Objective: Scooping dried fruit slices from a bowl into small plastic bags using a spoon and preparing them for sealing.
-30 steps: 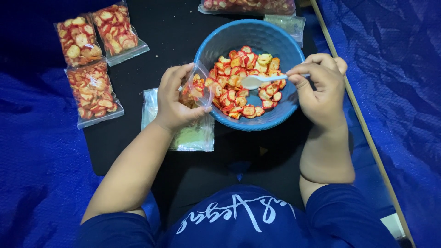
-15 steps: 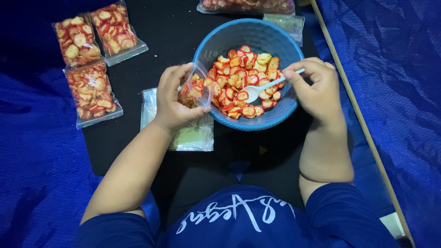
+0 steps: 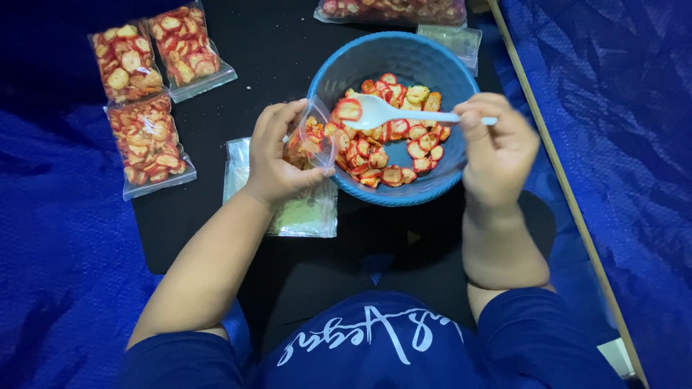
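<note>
Left hand (image 3: 277, 155) fingers clamped on small clear bag (image 3: 311, 140), part-filled with red-rimmed chips, at blue bowl (image 3: 393, 61) rim. Right hand (image 3: 497, 148) fingers closed round white spoon (image 3: 393, 113), one chip aboard, above chips in bowl. Three filled bags (image 3: 148, 86) far left.

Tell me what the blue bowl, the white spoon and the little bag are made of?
The blue bowl looks like plastic: even colour, smooth, soft shine. The white spoon in the right hand seems plastic too, plain and matte. The little bag held by the left hand looks like thin clear plastic film, since the red-edged chips show through.
</note>
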